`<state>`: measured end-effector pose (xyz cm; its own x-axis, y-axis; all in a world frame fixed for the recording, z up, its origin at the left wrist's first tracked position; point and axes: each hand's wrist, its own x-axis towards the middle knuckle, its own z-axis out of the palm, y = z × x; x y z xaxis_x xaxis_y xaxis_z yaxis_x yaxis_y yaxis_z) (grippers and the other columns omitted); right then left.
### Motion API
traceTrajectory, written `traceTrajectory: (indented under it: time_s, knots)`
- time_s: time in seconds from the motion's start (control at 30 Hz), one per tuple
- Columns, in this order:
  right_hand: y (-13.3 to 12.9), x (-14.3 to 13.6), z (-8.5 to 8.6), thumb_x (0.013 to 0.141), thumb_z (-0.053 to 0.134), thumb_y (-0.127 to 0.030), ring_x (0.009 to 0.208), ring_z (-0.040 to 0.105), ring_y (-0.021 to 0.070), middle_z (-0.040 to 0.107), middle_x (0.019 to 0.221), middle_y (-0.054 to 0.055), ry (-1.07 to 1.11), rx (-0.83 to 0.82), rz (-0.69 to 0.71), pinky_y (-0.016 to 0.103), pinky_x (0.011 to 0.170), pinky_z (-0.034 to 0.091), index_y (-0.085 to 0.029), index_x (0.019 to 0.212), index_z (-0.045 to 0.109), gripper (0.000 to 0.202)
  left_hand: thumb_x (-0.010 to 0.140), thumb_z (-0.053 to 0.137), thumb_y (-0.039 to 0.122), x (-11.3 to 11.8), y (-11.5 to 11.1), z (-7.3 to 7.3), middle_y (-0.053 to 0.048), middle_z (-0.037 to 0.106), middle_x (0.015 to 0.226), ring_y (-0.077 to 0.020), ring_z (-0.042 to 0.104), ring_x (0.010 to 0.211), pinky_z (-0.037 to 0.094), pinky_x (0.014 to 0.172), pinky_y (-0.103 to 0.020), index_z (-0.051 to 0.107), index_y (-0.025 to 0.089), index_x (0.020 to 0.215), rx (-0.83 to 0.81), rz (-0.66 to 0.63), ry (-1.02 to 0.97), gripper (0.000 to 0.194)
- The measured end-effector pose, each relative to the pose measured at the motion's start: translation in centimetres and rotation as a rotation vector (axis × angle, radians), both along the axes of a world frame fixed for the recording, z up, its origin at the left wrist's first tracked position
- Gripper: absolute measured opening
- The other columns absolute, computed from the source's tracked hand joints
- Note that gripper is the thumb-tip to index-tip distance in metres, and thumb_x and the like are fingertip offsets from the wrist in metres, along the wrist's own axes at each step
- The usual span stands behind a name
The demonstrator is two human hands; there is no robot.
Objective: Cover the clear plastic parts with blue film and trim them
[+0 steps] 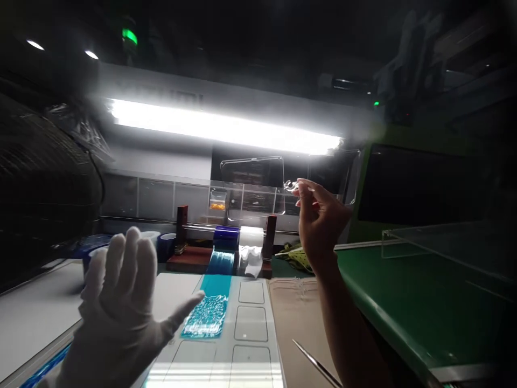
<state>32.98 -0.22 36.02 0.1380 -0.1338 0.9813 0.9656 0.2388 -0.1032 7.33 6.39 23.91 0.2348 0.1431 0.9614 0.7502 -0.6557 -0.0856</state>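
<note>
My right hand (321,221), bare, is raised below the lamp with thumb and fingers pinched on a small clear stem between two panels. The clear plastic molded part (252,188) spreads to the left of the fingers as a thin rectangular panel. A second transparent outline shows to the right, partly behind the hand. My left hand (125,307) wears a white glove and is held up with fingers stretched out and nothing in it. Its thumb tip overlaps the blue film strip (216,302) in view; whether it touches cannot be told.
A bright tube lamp (226,126) crosses the view. Below it, a wooden tape stand (191,261) carries a blue roll (226,237) and a white roll (251,237). Metal tweezers (315,362) lie beside the white board with outlined rectangles (251,323). A green conveyor belt (407,302) runs right.
</note>
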Motion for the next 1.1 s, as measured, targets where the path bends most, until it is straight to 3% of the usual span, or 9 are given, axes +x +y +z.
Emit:
traceTrajectory:
  time_s: [0.1, 0.23, 0.37, 0.57, 0.73, 0.87, 1.1]
  knots:
    - [0.0, -1.8, 1.0, 0.092, 0.051, -0.030, 0.070, 0.068, 0.0130, 0.074, 0.081, 0.002, -0.011, 0.040, 0.050, 0.023, 0.055, 0.050, -0.018, 0.095, 0.070, 0.023, 0.073, 0.057, 0.066, -1.2, -0.4, 2.4, -0.004, -0.007, 0.157, -0.0337, 0.004, 0.143, 0.007, 0.121, -0.050, -0.008, 0.016, 0.147, 0.076, 0.127, -0.011, 0.111]
    - [-0.3, -3.2, 1.4, 0.091, 0.053, -0.027, 0.067, 0.068, 0.0122, 0.074, 0.080, 0.001, -0.040, 0.089, 0.084, 0.022, 0.053, 0.049, -0.018, 0.095, 0.070, 0.020, 0.076, 0.054, 0.065, -2.6, -0.6, 4.5, -0.003, -0.010, 0.156, -0.0325, 0.001, 0.143, 0.005, 0.120, -0.054, -0.010, 0.018, 0.147, 0.118, 0.123, -0.006, 0.107]
    - [-0.9, -4.1, 1.1, 0.090, 0.054, -0.026, 0.065, 0.067, 0.0120, 0.074, 0.080, 0.001, -0.063, 0.102, 0.092, 0.022, 0.052, 0.049, -0.018, 0.096, 0.070, 0.019, 0.075, 0.044, 0.074, -3.0, -1.2, 5.9, -0.004, -0.010, 0.156, -0.0334, -0.002, 0.143, 0.003, 0.118, -0.057, -0.007, 0.016, 0.148, 0.110, 0.115, -0.032, 0.107]
    - [-1.7, -5.4, 0.2, 0.091, 0.054, -0.027, 0.057, 0.064, 0.0106, 0.074, 0.075, -0.001, -0.152, 0.109, -0.026, 0.023, 0.049, 0.046, -0.020, 0.096, 0.070, 0.018, 0.076, 0.045, 0.073, -2.2, -2.1, 7.2, -0.002, -0.013, 0.156, -0.0322, -0.001, 0.143, 0.004, 0.119, -0.056, -0.009, 0.021, 0.147, 0.140, 0.119, -0.066, 0.103]
    - [-1.6, -6.9, -1.5, 0.093, 0.052, -0.024, 0.056, 0.060, 0.0111, 0.070, 0.068, 0.000, -0.250, 0.022, -0.076, 0.025, 0.049, 0.043, -0.022, 0.101, 0.069, 0.019, 0.082, 0.046, 0.063, -1.1, -2.4, 7.8, -0.004, -0.016, 0.155, -0.0338, -0.002, 0.143, 0.004, 0.118, -0.056, -0.013, 0.018, 0.146, 0.151, 0.136, -0.019, 0.099]
    - [-1.3, -7.9, -2.6, 0.093, 0.052, -0.020, 0.059, 0.059, 0.0111, 0.069, 0.069, 0.000, -0.284, -0.045, -0.043, 0.025, 0.050, 0.041, -0.020, 0.106, 0.067, 0.020, 0.069, 0.052, 0.076, -0.1, -1.7, 8.3, -0.012, -0.014, 0.155, -0.0377, -0.004, 0.142, 0.000, 0.115, -0.059, -0.008, 0.010, 0.146, 0.208, 0.120, 0.020, 0.118]
    - [-0.9, -8.5, -3.8, 0.090, 0.052, -0.016, 0.065, 0.056, 0.0114, 0.067, 0.078, 0.002, -0.351, -0.110, 0.003, 0.025, 0.056, 0.042, -0.016, 0.113, 0.062, 0.025, 0.068, 0.044, 0.082, 2.1, -0.6, 9.1, -0.017, -0.014, 0.155, -0.0378, -0.007, 0.142, -0.007, 0.113, -0.059, -0.011, 0.007, 0.145, 0.163, 0.091, 0.039, 0.121]
